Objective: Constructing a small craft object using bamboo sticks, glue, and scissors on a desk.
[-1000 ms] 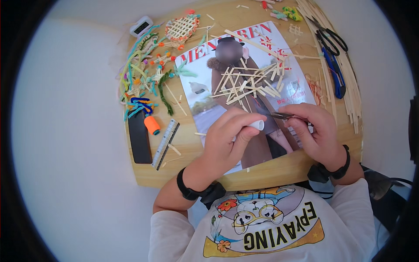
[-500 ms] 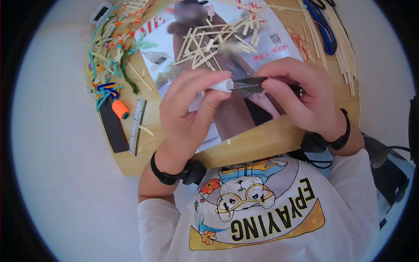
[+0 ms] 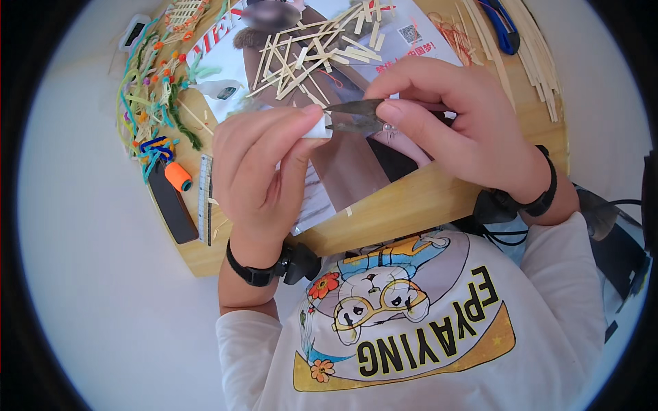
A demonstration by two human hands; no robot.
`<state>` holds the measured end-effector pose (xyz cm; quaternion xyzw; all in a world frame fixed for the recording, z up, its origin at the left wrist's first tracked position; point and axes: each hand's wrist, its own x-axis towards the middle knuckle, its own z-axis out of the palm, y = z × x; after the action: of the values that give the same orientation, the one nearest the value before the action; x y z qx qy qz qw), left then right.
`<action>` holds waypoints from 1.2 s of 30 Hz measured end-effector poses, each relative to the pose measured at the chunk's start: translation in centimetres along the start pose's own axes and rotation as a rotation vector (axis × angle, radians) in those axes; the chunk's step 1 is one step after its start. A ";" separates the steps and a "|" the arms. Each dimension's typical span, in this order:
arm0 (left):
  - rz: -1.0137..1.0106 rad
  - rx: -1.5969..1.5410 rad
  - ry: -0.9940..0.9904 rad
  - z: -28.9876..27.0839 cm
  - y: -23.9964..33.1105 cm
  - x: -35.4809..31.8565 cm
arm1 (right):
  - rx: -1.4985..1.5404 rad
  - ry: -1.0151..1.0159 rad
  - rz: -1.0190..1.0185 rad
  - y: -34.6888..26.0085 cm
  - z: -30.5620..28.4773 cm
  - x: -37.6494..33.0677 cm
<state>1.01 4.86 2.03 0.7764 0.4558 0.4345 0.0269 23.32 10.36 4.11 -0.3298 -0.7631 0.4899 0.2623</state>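
My left hand (image 3: 264,154) is closed, pinching a small white cylinder (image 3: 319,129) between thumb and fingers. That cylinder looks like a little spool, though the fingers cover much of it. In my right hand (image 3: 456,120) is a pair of dark metal thread snips (image 3: 355,123), gripped near the handle. Their two pointed blades stand apart, with the tips at the right end of the white cylinder. Both hands are raised over a printed poster (image 3: 349,175). Whether a thread runs between the blades is too small to tell.
Beyond my hands, a loose heap of thin wooden strips (image 3: 322,51) lies on the poster. To the left are coloured yarn pieces (image 3: 161,103), an orange thread spool (image 3: 179,177), a dark flat box (image 3: 173,202) and a ruler (image 3: 205,198). Far right holds a blue cutter (image 3: 504,31) and long strips (image 3: 538,68).
Both hands have shifted left in the picture with the white cylinder and the snips. The blade tips now sit right at the cylinder's end, and the table scene has shifted slightly as well.
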 end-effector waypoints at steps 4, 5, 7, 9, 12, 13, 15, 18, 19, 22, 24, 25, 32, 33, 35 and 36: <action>0.087 0.106 -0.010 -0.2 0.0 0.4 | 0.156 -0.036 0.087 0.3 0.2 0.0; 0.106 0.137 -0.004 -0.2 0.1 0.5 | 0.157 -0.032 0.086 0.2 0.2 0.0; 0.139 0.175 0.006 -0.2 0.1 0.7 | 0.156 -0.018 0.100 0.0 0.1 0.1; 0.108 0.166 -0.027 -0.3 0.3 0.7 | 0.128 -0.029 0.110 -0.2 0.0 0.0; 0.088 0.150 -0.025 -0.3 0.5 0.6 | 0.121 0.004 0.107 0.0 0.5 -0.2; 0.051 0.125 -0.038 -0.3 0.5 0.5 | 0.145 0.043 0.113 0.2 0.6 -0.2; 0.014 0.107 -0.041 0.0 0.9 0.3 | 0.109 0.060 0.077 0.3 0.8 -0.3; -0.049 0.084 -0.041 0.0 1.1 0.3 | 0.031 0.084 0.040 0.3 1.0 -0.3; -0.069 0.082 -0.038 0.0 1.2 0.3 | -0.013 0.097 0.034 0.3 1.1 -0.3; -0.113 0.031 -0.025 -0.2 1.3 0.1 | -0.028 0.118 -0.031 0.2 1.2 -0.1; -0.153 0.003 -0.023 -0.2 1.2 0.1 | -0.025 0.112 -0.031 0.2 1.2 0.1; -0.178 -0.033 -0.032 -0.1 1.1 0.1 | -0.018 0.108 -0.021 0.2 1.2 0.2; -0.243 -0.103 -0.077 0.5 0.8 0.1 | -0.083 0.124 -0.047 0.5 1.5 0.2; -0.241 -0.102 -0.072 0.4 0.9 0.1 | -0.109 0.127 -0.063 0.6 1.5 0.3; -0.251 -0.075 -0.110 0.3 1.0 0.2 | -0.136 0.131 -0.081 0.5 1.5 0.2; -0.250 -0.075 -0.107 0.3 0.9 0.3 | -0.144 0.135 -0.077 0.4 1.5 0.2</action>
<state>1.88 4.60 2.45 0.7341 0.5302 0.4026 0.1339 22.20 9.81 3.14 -0.3503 -0.7891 0.4001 0.3074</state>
